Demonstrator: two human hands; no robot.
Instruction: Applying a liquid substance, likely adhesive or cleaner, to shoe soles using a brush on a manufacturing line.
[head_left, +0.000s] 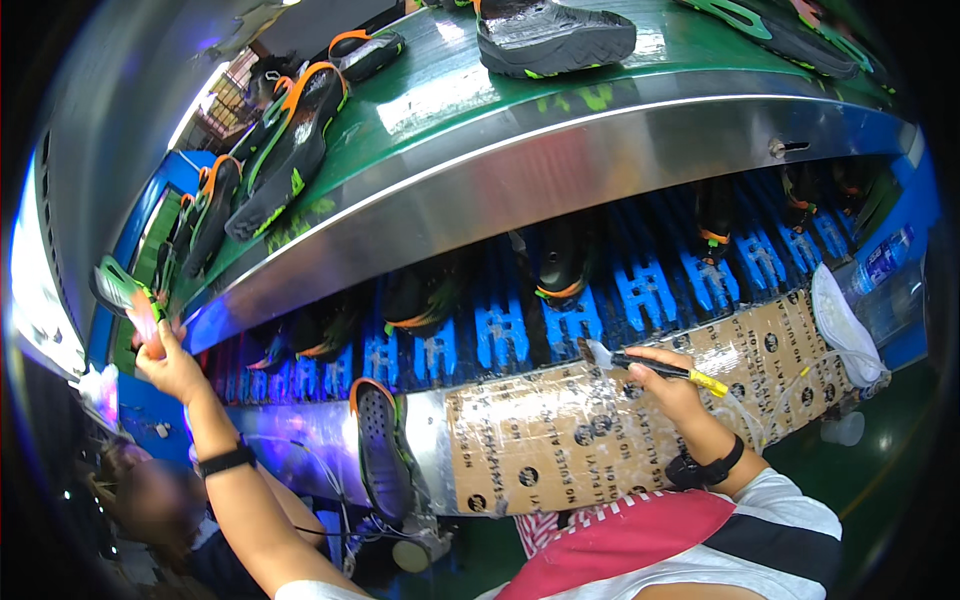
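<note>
My right hand [672, 385] is closed around a brush [650, 366] with a dark handle and a yellow end, its bristles pointing left above the cardboard. My left hand [172, 368] reaches far left, fingers closed at the near end of a black and green shoe [122, 287] by the green belt's edge. Glare there blurs the fingertips. A dark clog-like shoe [384, 455] with an orange-edged top and holes stands on the metal ledge between my arms.
Shoe parts such as a black sole [556, 45] ride the green upper belt [420, 100]. Beneath its metal rail, more shoes [563, 265] sit among blue slats [500, 335]. Printed cardboard [560, 440] covers the ledge. A bottle [885, 260] and white cloth [840, 325] lie right; another person [165, 500] is lower left.
</note>
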